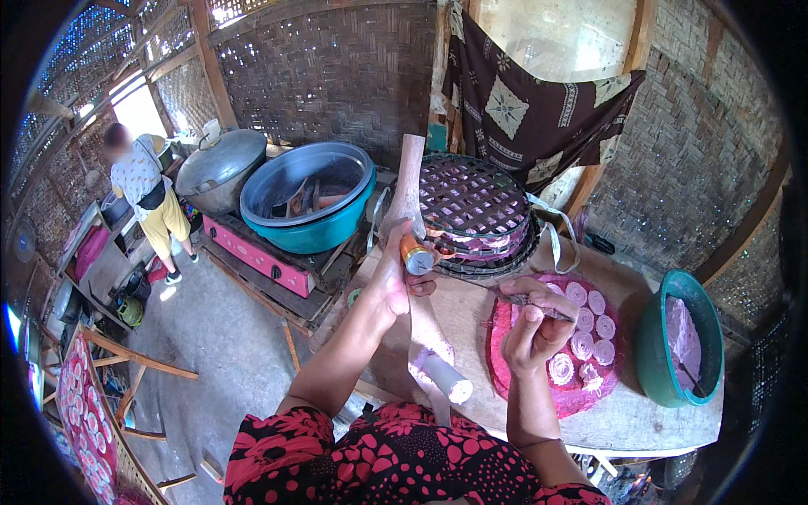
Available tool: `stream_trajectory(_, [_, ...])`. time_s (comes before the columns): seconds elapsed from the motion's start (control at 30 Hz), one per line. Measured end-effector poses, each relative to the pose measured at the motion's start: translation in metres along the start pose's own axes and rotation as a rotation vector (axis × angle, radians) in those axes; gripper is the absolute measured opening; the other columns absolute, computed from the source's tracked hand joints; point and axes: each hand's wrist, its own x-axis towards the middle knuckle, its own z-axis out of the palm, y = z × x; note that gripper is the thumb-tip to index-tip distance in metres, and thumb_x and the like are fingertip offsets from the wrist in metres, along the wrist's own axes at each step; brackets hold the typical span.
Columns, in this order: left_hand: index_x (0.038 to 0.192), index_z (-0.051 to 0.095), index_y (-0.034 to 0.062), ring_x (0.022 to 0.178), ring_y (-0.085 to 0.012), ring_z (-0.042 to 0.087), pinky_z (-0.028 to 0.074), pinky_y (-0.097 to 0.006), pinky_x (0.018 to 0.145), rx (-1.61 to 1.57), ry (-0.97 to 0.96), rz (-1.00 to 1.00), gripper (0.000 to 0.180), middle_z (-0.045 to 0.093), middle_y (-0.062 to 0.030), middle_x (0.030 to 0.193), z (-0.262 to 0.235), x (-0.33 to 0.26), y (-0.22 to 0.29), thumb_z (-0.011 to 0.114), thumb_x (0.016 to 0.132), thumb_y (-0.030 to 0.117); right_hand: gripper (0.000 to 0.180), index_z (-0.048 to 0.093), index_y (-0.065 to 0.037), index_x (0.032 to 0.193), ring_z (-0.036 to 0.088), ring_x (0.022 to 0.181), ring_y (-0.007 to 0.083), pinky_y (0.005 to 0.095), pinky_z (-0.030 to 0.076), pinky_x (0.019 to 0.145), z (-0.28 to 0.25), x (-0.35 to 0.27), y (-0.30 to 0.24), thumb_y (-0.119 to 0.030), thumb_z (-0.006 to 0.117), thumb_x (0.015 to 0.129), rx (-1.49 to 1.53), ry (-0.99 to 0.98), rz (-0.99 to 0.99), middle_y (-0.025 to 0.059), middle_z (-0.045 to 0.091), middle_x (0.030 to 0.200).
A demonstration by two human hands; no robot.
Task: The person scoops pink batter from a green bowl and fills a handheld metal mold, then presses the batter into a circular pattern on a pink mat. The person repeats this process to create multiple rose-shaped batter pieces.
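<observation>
My left hand is closed around a pale wooden press with a long flat handle. A short metal cylinder with a copper-coloured side shows at the grip. Toward my body, a wooden plunger on the press is smeared with light purple dough. My right hand pinches a thin, dark, flat blade-like tool that points left toward the press. Beneath the right hand, several purple dough coils lie on a round pink mat. The far fingers partly cover the mat.
A green basin with purple dough and a spoon stands right on the wooden table. Behind are stacked woven trays. Left, a pink stove bears a lidded pot and blue basins. A person stands far left.
</observation>
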Motion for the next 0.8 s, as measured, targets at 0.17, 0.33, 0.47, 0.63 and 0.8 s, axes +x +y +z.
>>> stream_trajectory(0.17, [0.073,0.056,0.0150,0.036,-0.0052,0.031,0.023,-0.022,0.035,0.078,0.115,0.029,0.050,0.054,0.0033,0.067,0.008,0.000,-0.002,0.059,0.085,0.064,0.015,0.035,-0.003,0.113,0.066,0.081,0.0300,0.0394,0.054,0.076,-0.003,0.002,-0.002,-0.005,0.045,0.100,-0.013,-0.049,-0.033,0.0277,0.063,0.093])
stream_trajectory(0.33, [0.078,0.056,0.0145,0.037,-0.0059,0.031,0.024,-0.022,0.035,0.066,0.041,0.006,0.051,0.053,0.0032,0.067,0.010,0.000,-0.003,0.057,0.086,0.064,0.016,0.036,-0.005,0.113,0.066,0.080,0.0294,0.0390,0.053,0.075,-0.007,-0.001,-0.002,-0.006,0.046,0.100,-0.040,-0.030,0.011,0.0256,0.065,0.090])
stream_trajectory(0.47, [0.079,0.056,0.0143,0.037,-0.0065,0.033,0.024,-0.022,0.035,0.093,0.028,-0.007,0.050,0.054,0.0015,0.068,0.008,0.003,-0.010,0.057,0.087,0.063,0.014,0.037,-0.006,0.109,0.067,0.078,0.0282,0.0411,0.053,0.075,-0.008,-0.002,-0.003,-0.006,0.048,0.099,-0.113,-0.066,-0.133,0.0221,0.067,0.088])
stream_trajectory(0.63, [0.083,0.056,0.0137,0.037,-0.0074,0.035,0.025,-0.023,0.034,0.039,0.004,-0.023,0.048,0.056,-0.0013,0.065,0.001,0.009,-0.011,0.057,0.088,0.062,0.013,0.038,-0.007,0.107,0.064,0.074,0.0258,0.0395,0.052,0.071,-0.019,0.011,-0.007,-0.011,0.049,0.100,-0.204,0.038,-0.257,0.0198,0.066,0.088])
stream_trajectory(0.8, [0.083,0.057,0.0140,0.039,-0.0069,0.035,0.025,-0.022,0.035,-0.019,-0.096,-0.060,0.046,0.054,-0.0015,0.066,-0.004,0.011,-0.009,0.056,0.089,0.060,0.015,0.038,-0.006,0.109,0.065,0.075,0.0269,0.0356,0.053,0.069,-0.027,0.015,-0.013,-0.017,0.047,0.103,-0.031,0.212,-0.097,0.0198,0.063,0.087])
